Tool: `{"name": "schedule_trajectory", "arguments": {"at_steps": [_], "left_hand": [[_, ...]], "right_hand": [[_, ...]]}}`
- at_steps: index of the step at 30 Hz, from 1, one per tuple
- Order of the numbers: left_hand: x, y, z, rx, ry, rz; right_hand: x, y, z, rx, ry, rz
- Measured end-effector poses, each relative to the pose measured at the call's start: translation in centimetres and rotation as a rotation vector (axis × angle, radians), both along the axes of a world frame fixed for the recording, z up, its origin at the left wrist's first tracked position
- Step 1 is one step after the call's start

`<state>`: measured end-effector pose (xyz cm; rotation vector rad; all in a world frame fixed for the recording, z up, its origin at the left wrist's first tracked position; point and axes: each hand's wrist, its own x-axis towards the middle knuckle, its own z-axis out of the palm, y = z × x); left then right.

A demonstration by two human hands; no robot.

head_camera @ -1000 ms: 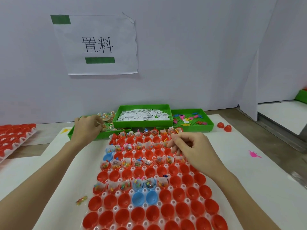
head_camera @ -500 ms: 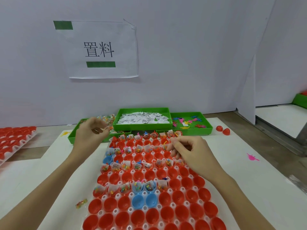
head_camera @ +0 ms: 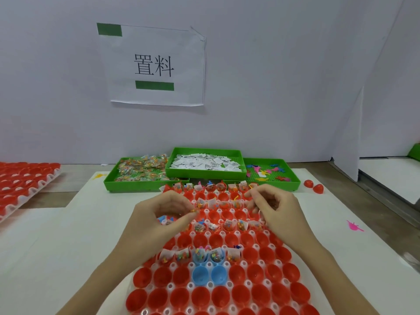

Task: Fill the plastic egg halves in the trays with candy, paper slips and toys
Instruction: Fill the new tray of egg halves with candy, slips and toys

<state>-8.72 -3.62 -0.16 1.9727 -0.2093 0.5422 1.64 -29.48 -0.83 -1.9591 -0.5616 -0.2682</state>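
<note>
Egg halves point(head_camera: 218, 294), mostly red with a few blue ones, sit open side up in a clear plastic tray point(head_camera: 229, 284) on white sheets laid over the counter point(head_camera: 56, 235). Several rows of halves hold candy packets and folded paper slips, some with a small toy on top; the nearest rows are bare. Two bare blue halves point(head_camera: 209, 275) lie just in front of two filled blue ones.

Left hand point(head_camera: 159, 214) hovers over the left part of the tray, its fingers curled and pinching a small candy packet point(head_camera: 193, 211) at the fingertips. Right hand point(head_camera: 275, 208) hangs over the right part with fingers curled inward; whether it holds anything cannot be told.

Behind the tray stand three green bins: the left bin point(head_camera: 145, 185) holds clear packets of coloured candy, the middle bin point(head_camera: 204, 172), resting raised on the other two, holds white paper slips, and the right bin point(head_camera: 272, 181) holds small coloured plastic toys. Two loose red halves point(head_camera: 313, 186) lie on the sheet right of the bins, and a pink toy point(head_camera: 354, 226) lies alone farther right. Another tray of red halves point(head_camera: 22, 180) sits at the far left
</note>
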Motion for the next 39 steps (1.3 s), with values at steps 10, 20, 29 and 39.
{"name": "schedule_trajectory", "arguments": {"at_steps": [10,20,29,39], "left_hand": [[-0.8,1.6,0.4,0.030,-0.164,0.131],[-0.4,3.0,0.6,-0.081,-0.203,0.270],[-0.3,2.9,0.3,-0.062,-0.182,0.266],[-0.4,2.4,0.3,-0.030,-0.172,0.262]], "right_hand": [[4.0,2.2,1.9,-0.222,-0.171,-0.085],[13.3,8.2,4.1,-0.570,-0.010,0.002],[16.5,11.4,3.9,-0.908,-0.106,0.147],[16.2,11.4,3.4,-0.803,-0.096,0.115]]}}
